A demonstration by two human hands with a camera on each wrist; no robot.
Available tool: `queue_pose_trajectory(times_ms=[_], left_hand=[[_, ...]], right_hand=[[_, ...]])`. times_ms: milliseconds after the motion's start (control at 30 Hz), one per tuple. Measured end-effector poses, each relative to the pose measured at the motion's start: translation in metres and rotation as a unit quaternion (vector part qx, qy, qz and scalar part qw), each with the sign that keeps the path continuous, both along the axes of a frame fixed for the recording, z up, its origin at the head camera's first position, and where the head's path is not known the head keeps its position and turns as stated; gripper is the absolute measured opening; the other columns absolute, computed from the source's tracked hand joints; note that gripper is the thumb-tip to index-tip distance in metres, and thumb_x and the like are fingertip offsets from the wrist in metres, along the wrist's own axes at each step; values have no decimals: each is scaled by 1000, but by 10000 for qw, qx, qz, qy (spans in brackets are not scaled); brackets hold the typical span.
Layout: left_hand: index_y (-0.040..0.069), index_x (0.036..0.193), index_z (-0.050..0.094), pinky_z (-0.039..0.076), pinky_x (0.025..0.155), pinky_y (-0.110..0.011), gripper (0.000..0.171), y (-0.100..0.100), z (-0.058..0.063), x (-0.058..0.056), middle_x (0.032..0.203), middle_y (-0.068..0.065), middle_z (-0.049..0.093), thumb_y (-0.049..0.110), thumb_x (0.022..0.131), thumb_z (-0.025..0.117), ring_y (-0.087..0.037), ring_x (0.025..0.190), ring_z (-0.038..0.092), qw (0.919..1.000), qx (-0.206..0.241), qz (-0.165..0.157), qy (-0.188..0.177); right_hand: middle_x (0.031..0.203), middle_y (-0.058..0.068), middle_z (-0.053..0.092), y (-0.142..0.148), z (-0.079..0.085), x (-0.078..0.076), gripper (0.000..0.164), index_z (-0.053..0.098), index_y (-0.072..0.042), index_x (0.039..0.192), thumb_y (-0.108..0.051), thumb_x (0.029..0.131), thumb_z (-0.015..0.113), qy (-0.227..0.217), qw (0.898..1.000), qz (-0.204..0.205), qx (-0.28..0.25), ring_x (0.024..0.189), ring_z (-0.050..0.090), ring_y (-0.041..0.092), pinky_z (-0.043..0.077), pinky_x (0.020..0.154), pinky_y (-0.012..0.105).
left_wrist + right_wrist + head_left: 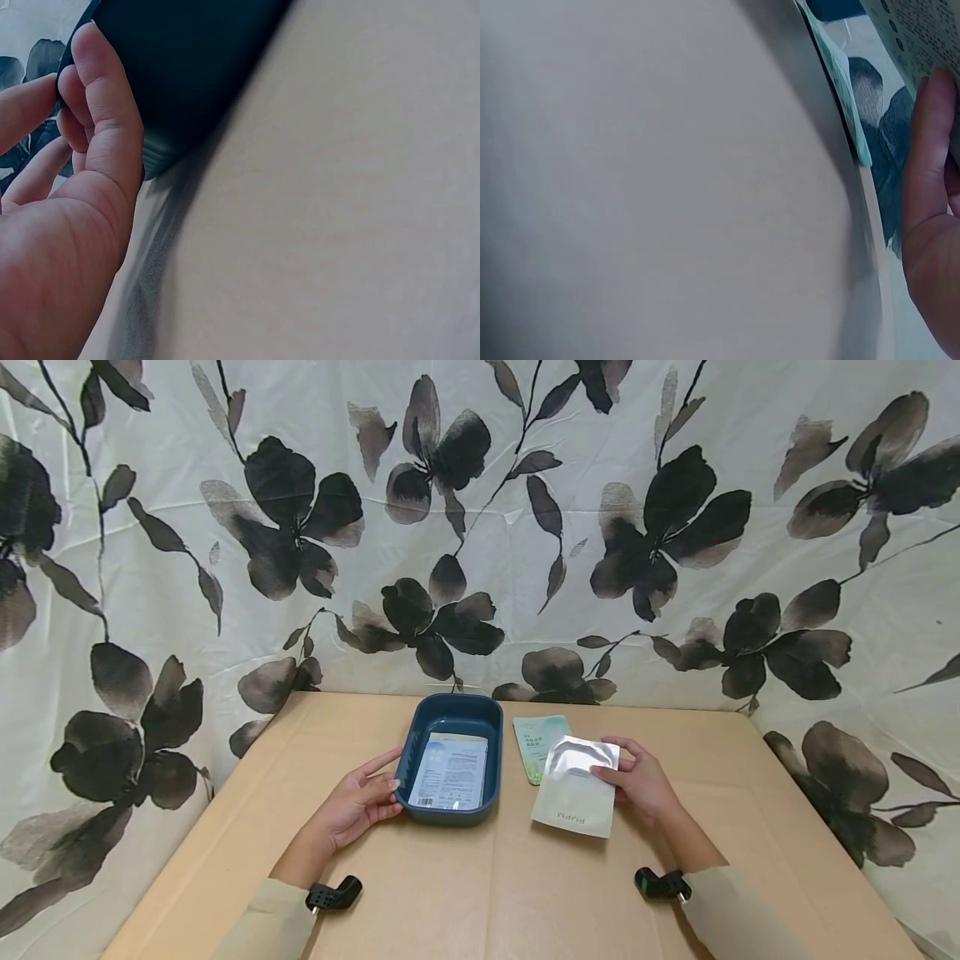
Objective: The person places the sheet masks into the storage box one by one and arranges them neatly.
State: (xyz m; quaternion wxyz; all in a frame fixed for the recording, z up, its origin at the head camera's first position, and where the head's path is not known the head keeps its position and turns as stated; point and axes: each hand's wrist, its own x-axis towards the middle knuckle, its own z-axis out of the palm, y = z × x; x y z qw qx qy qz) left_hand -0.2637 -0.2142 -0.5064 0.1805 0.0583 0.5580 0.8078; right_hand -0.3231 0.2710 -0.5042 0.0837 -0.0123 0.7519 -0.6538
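Note:
My left hand (352, 806) is at the left side of a dark blue plastic tub (450, 817), its thumb on the rim and its fingers against the outside. In the left wrist view, the thumb (105, 105) lies along the tub's wall (195, 67). A white printed packet (450, 772) lies flat inside the tub. With thumb and fingers, my right hand (641, 781) pinches a silver and pale-green sachet (573, 789) by its right edge. That sachet partly covers a mint-green packet (536, 739) behind it. The right wrist view shows small print on the held sachet (922, 34).
A tan table (420, 893) carries everything. Behind it and at both sides hangs a white cloth (555, 602) with dark printed flowers. Black bands with small devices sit on the left wrist (333, 893) and the right wrist (663, 885).

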Motion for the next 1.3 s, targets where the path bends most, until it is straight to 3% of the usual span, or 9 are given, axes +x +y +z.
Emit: queue_pose_trajectory(times_ms=[400, 1000, 1300], left_hand=[[16, 164, 23, 63, 81, -29, 69, -1, 1, 0, 105, -4, 67, 3, 104, 55, -13, 80, 71, 10000, -32, 57, -56], [17, 164, 24, 63, 82, -30, 69, -1, 1, 1, 108, -6, 67, 4, 104, 55, -14, 82, 70, 10000, -41, 20, -33], [17, 164, 23, 63, 82, -30, 69, -2, 0, 2, 106, -5, 67, 4, 104, 55, -13, 81, 70, 10000, -54, 10, -9]], right_hand=[[126, 22, 71, -14, 3, 15, 75, 37, -9, 154, -12, 91, 78, 99, 9998, 137, -54, 89, 77, 22, 64, 74, 38], [116, 21, 74, -41, 17, 30, 74, 41, -10, 152, -12, 89, 80, 155, 9994, 279, -99, 84, 76, 22, 64, 68, 33], [117, 21, 73, -57, 20, 30, 73, 41, -10, 151, -9, 89, 79, 123, 9978, 407, -500, 90, 77, 26, 64, 76, 42]])
